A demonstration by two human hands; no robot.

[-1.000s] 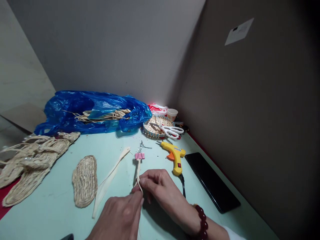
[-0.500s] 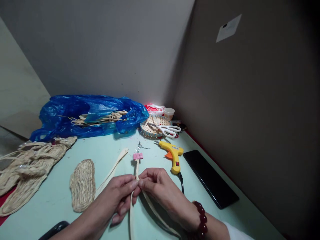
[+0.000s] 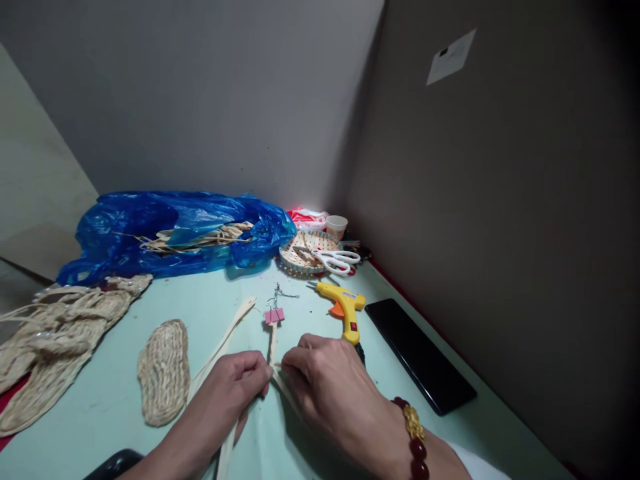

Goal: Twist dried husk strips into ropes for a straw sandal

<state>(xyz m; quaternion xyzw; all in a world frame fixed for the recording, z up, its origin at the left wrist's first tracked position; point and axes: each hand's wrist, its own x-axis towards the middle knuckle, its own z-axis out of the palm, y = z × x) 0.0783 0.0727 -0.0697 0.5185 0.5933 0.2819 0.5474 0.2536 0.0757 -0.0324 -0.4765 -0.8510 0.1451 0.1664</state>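
A narrow pale braid [image 3: 273, 341] of flat straw-like strips runs toward me from a pink binder clip [image 3: 275, 315]. My left hand [image 3: 235, 383] is closed on one strip at the braid's near end, and that strip's tail hangs below the hand. On the other side, my right hand [image 3: 325, 380] pinches another strip, its fingertips just right of the braid. The strips part in a V between the two hands. Part of the right strip is hidden under my right hand. Left of the braid, a loose pale strip [image 3: 231, 328] lies on the table.
A woven sole [image 3: 164, 372] and straw sandals [image 3: 75, 337] lie at left. A blue plastic bag [image 3: 125, 227] with strips stands behind. White-handled scissors [image 3: 340, 260] rest on a small basket [image 3: 295, 267]. A yellow glue gun [image 3: 350, 310] and black phone [image 3: 420, 353] are at right.
My hands have moved slightly apart, spreading the strips. My right hand has turned over, back upward, and the left strip's tail has swung left. The clip has tilted a little.
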